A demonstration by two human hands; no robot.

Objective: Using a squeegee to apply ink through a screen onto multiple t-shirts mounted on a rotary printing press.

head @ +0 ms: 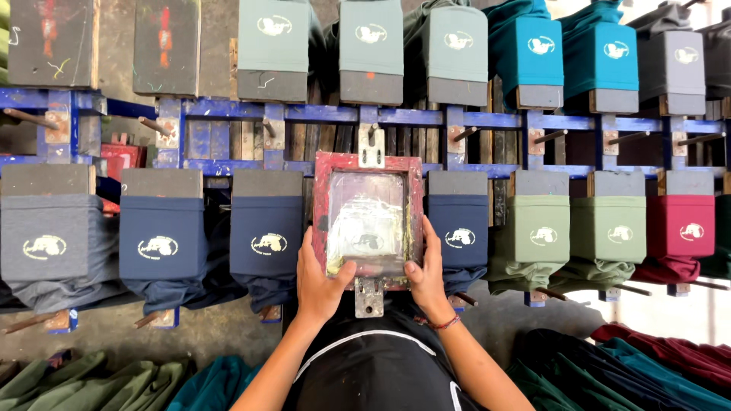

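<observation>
A red-framed printing screen [368,162] lies flat on a board in the near row, its mesh smeared with pale ink. My left hand [320,278] grips its near left side, thumb resting on the mesh. My right hand [427,272] grips the near right side, thumb on the lower edge. A metal bracket [369,297] sticks out of the frame's near end between my hands, and another [371,144] sits at its far end. The garment under the screen is hidden.
Boards on a blue metal rail [320,113] carry shirts with pale printed logos: grey [46,236] and navy [162,236] to the left, navy, green [539,228] and maroon [680,228] to the right. A far row holds more. Folded shirts [655,365] are piled at the bottom.
</observation>
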